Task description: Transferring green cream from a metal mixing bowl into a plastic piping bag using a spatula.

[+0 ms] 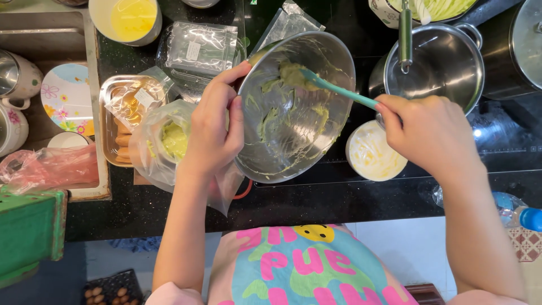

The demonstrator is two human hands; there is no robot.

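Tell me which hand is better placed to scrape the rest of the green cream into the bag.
Right. The right hand already holds the teal spatula, its tip in green cream. The left hand is gripping the tilted steel bowl over the plastic bag.

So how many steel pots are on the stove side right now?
2. One open steel pot sits behind the right hand, with a ladle handle hanging over it. A second, lidded pot is at the far right edge, cut off by the frame; others may be out of view.
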